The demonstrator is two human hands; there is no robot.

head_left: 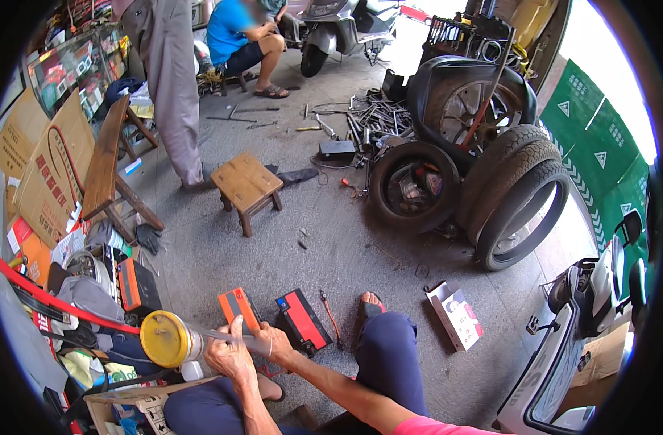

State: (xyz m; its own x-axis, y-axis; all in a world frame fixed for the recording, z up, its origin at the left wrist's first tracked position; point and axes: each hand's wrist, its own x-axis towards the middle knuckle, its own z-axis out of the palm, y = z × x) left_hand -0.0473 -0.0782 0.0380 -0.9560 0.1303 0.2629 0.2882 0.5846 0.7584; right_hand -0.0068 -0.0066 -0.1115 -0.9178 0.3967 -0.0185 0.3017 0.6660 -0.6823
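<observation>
Both my hands are closed around a greyish, tube-like thing (256, 346) above my lap; its kind is unclear. My left hand (230, 357) grips it with the thumb up, and my right hand (275, 342) is wrapped round it just to the right. Left of them, close to the grey thing, is a round container with a yellow top (163, 339); whether they are joined I cannot tell. A red hose (59, 301) runs to this yellow top from the left. Beyond my hands lie an orange-and-black battery (238, 306) and a red-and-black battery (304, 319).
A wooden stool (246, 181) and a wooden bench (105, 163) stand ahead. Loose tools (360, 123) and tyres (523, 181) lie at the far right. Near right are an open white box (454, 317) and a scooter (545, 370). One person (175, 80) stands; another (230, 36) sits.
</observation>
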